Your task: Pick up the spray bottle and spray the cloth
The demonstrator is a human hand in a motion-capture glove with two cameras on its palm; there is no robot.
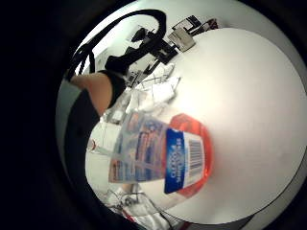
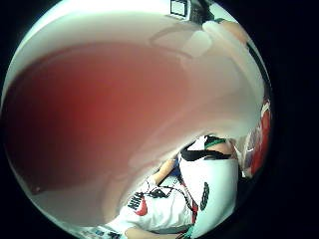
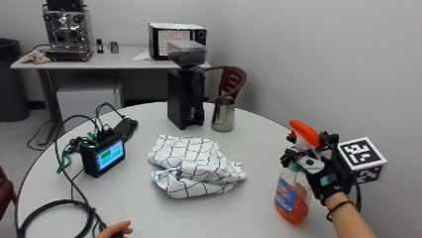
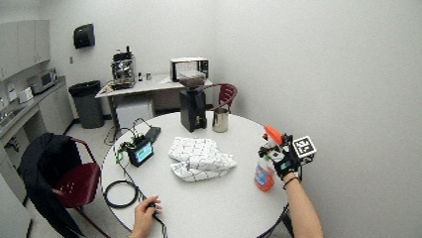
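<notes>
A spray bottle (image 3: 293,198) of orange liquid with an orange nozzle is upright near the right edge of the round white table (image 3: 264,134). My gloved right hand (image 3: 323,181) grips its neck just under the trigger, nozzle pointing left toward the cloth. I cannot tell whether its base touches the table. The white cloth (image 3: 191,166) with a black grid lies crumpled mid-table, apart from the bottle. The little finger side palm view looks down the labelled bottle (image 1: 158,153) with the cloth (image 1: 153,88) beyond. The bottle (image 2: 89,114) fills the thumb side view as a red blur.
A black grinder (image 3: 184,94) and a metal cup (image 3: 223,115) stand at the table's far side. A small screen device (image 3: 104,156) with cables (image 3: 53,213) occupies the left. The person's bare left hand (image 3: 115,230) rests at the near edge.
</notes>
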